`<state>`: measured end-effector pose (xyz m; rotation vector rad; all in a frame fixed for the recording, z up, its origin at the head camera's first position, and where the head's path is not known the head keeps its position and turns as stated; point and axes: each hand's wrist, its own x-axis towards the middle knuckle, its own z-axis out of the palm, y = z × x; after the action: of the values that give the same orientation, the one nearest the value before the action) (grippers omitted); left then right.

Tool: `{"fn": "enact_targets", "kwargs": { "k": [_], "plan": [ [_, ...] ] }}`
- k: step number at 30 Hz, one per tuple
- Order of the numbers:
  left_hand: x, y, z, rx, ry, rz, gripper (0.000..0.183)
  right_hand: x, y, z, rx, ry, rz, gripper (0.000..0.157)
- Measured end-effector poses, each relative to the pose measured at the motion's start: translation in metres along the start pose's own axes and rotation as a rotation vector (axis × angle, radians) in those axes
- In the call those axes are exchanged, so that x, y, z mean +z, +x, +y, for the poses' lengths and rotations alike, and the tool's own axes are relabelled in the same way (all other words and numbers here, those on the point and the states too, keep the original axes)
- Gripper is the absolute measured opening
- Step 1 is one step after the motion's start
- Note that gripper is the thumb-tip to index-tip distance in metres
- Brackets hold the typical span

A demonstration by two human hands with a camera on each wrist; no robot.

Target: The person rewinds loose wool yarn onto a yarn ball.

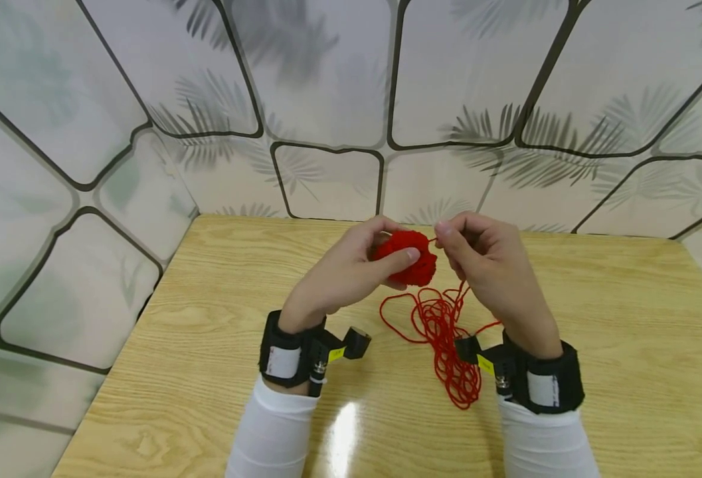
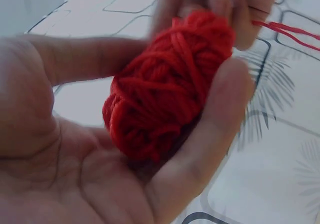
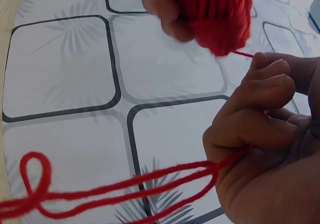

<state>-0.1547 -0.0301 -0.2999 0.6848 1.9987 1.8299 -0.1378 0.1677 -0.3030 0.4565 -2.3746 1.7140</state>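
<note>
A ball of red yarn (image 1: 424, 265) sits in my left hand (image 1: 351, 265), thumb across its near side and fingers behind it. In the left wrist view the wound strands of the yarn ball (image 2: 160, 84) cross one another between thumb and fingers. Just right of it, my right hand (image 1: 494, 259) pinches the yarn strand between thumb and index finger. From the ball a short length of yarn (image 3: 244, 54) runs to those fingertips in the right wrist view. More red strands (image 3: 150, 176) pass through the curled lower fingers and trail away to the left.
A loose, tangled heap of red yarn (image 1: 446, 345) lies on the wooden table (image 1: 207, 345) below the hands, partly behind the right wrist camera (image 1: 469, 348). Patterned wall panels (image 1: 327, 179) stand behind the table and along its left side.
</note>
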Motion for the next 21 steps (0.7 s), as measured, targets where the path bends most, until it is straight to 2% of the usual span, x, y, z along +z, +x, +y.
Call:
{"fn": "enact_targets", "kwargs": {
  "k": [6, 9, 14, 21],
  "plan": [
    [0.006, 0.007, -0.005, 0.060, 0.147, 0.217, 0.034, 0.005, -0.001, -0.002, -0.120, -0.100, -0.066, 0.016],
    [0.006, 0.008, -0.006, 0.090, 0.175, 0.318, 0.036, 0.009, -0.002, -0.004, -0.127, -0.111, -0.078, 0.015],
    [0.005, 0.010, -0.007, 0.138, 0.046, 0.435, 0.038, 0.015, -0.004, -0.007, -0.136, -0.102, -0.117, 0.013],
    [0.005, 0.010, -0.004, 0.197, -0.150, 0.433, 0.036, 0.021, -0.006, -0.009, -0.126, -0.103, -0.176, 0.015]
  ]
}}
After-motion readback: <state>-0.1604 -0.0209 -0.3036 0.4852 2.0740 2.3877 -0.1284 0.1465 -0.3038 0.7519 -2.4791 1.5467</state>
